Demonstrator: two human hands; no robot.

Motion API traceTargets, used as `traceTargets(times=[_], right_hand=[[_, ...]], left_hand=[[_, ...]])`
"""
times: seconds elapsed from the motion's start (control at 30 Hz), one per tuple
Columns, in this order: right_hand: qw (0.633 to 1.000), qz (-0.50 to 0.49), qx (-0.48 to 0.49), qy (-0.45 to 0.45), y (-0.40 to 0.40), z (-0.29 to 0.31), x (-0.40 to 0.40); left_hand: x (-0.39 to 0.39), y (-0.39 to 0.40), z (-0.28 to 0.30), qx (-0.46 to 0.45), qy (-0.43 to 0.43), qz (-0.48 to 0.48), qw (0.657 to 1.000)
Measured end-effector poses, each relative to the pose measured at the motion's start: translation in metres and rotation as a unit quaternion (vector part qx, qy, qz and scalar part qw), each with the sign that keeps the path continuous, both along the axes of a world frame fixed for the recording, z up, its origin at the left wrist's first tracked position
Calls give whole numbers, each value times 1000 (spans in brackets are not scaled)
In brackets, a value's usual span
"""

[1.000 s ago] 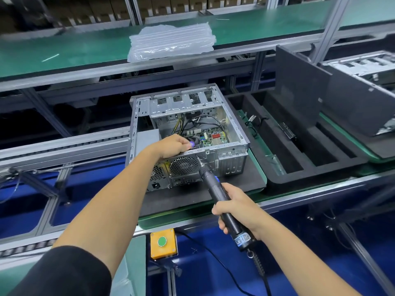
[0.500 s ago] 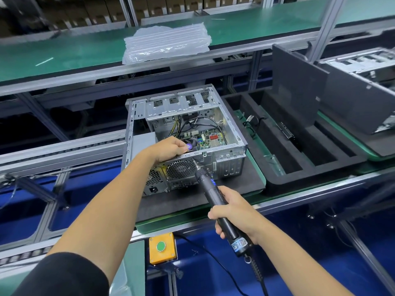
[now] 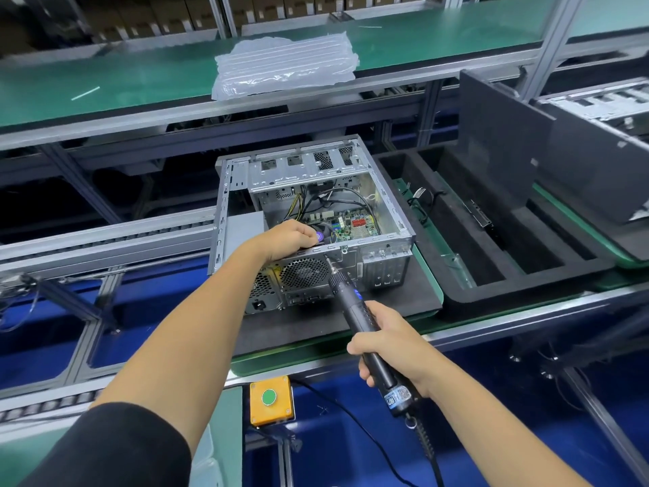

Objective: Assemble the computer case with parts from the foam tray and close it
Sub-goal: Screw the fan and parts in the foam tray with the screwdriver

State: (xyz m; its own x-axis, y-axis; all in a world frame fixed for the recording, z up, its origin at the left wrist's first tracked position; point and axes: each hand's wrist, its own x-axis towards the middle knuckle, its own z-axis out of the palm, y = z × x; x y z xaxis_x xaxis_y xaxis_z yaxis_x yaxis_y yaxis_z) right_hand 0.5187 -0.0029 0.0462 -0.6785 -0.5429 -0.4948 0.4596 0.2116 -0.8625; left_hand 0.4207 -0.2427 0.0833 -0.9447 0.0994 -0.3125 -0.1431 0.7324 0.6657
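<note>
An open silver computer case (image 3: 382, 202) lies on a black foam mat, its rear panel with a round fan grille facing me. Inside are a green motherboard (image 3: 351, 223) and cables. My left hand (image 3: 291, 239) reaches over the rear top edge, fingers curled around the CPU fan with a purple centre (image 3: 320, 236). My right hand (image 3: 389, 340) grips a black electric screwdriver (image 3: 354, 311), whose bit touches the rear panel just right of the fan grille. The black foam tray (image 3: 519, 275) sits to the right of the case, with a small metal part in one slot.
A yellow box with a green button (image 3: 269, 398) hangs below the bench edge. A clear air-cushion pack (image 3: 284, 65) lies on the upper green shelf. Another case (image 3: 604, 135) and an upright black panel (image 3: 498, 135) stand at the right. The screwdriver cord trails down.
The screwdriver bit has shifted slightly up along the rear panel toward the top edge. My left hand has stayed on the fan inside the case.
</note>
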Motion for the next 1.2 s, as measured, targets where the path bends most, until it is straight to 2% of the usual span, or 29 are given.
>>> traceTargets(times=[0.5,0.83,1.2], right_hand=[[998,-38,25,51,-22,3,17],[983,-30,119,139,-32,3,19],[991,-34,96,92,-32,9,16]], left_hand=[[7,11,3,0,13,15,1000],[4,10,-3,2,24,26,999],[0,4,-8,9,36,19,999]])
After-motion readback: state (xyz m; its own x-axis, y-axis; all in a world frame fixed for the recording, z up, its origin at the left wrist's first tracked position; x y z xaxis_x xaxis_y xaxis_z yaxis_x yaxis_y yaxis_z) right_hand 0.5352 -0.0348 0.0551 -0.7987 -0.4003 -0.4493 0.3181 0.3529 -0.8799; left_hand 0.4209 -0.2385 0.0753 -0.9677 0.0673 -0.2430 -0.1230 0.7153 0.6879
